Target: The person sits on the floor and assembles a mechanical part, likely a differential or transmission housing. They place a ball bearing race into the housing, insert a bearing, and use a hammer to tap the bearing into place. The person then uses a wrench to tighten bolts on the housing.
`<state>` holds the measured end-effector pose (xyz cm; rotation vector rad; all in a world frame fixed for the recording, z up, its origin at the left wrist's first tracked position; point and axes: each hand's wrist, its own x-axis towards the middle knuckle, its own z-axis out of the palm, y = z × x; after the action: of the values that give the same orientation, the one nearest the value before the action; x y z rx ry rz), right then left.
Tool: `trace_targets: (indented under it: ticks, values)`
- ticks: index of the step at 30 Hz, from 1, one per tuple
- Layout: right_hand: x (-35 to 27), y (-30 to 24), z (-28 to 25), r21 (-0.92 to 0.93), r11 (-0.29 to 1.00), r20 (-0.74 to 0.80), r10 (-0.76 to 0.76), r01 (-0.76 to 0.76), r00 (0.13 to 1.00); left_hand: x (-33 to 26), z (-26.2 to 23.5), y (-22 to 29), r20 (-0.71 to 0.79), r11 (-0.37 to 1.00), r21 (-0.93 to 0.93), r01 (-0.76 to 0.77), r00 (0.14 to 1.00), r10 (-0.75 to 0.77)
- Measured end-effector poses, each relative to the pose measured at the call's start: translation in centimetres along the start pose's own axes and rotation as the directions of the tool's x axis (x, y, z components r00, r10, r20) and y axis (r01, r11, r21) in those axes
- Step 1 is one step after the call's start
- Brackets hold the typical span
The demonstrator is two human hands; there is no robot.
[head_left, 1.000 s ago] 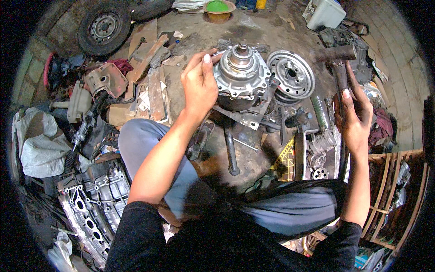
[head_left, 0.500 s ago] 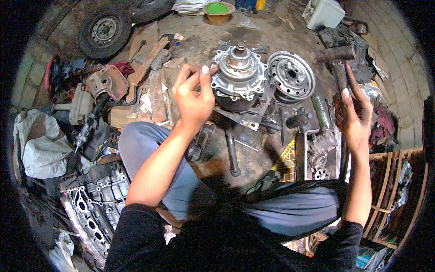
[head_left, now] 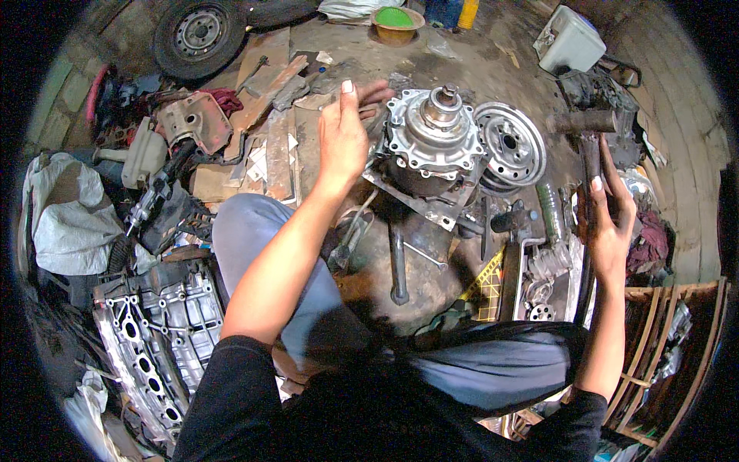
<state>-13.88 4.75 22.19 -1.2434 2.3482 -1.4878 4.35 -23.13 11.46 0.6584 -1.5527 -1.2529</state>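
A round cast-metal housing (head_left: 433,137) with bolt holes round its flange and a shaft stub (head_left: 444,96) on top stands on a metal plate (head_left: 439,215) in front of me, leaning slightly right. My left hand (head_left: 345,138) is just left of the housing, thumb up and fingers stretched toward its rim; the fingertips are blurred, and contact is unclear. Off to the right, my right hand (head_left: 613,223) grips a hammer (head_left: 590,158) by its handle. The hammer head (head_left: 581,122) is uppermost, well apart from the housing.
A bare steel wheel rim (head_left: 517,146) stands close behind the housing's right side. Near my knees lie a dark metal bar (head_left: 398,266) and a wrench (head_left: 427,254). An engine cylinder head (head_left: 150,354) rests at lower left, a tyre (head_left: 198,35) at far left, and a wooden rack (head_left: 654,362) at right.
My left hand's fingers have opened from a pinch at the housing's rim. The housing tilts slightly further right. My right hand keeps the hammer raised; the whole view has shifted a little.
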Motion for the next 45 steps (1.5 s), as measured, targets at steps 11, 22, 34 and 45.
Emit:
trace_targets:
  ticks: [11, 22, 34, 45]
  values:
    - [0.0, 0.6, -0.6, -0.016, 1.0, 0.016, -0.005, 0.006, 1.0, -2.6, -1.2, 2.6, 0.039, 0.961, 0.218, -0.17, 0.985, 0.165]
    - [-0.3, 0.4, -0.3, -0.007, 1.0, 0.033, 0.004, -0.004, 0.999, -3.3, 0.2, 2.0, 0.069, 0.934, 0.222, -0.28, 0.96, 0.271]
    - [0.1, 0.6, 0.0, 0.035, 0.999, 0.023, 0.031, -0.032, 0.999, -2.4, -1.0, 1.8, 0.074, 0.809, 0.244, -0.535, 0.842, 0.535]
    - [-0.4, 0.7, -0.5, -0.014, 1.0, 0.018, -0.006, 0.006, 1.0, -0.3, 0.2, 1.8, 0.352, 0.939, 0.261, -0.225, 0.928, 0.124]
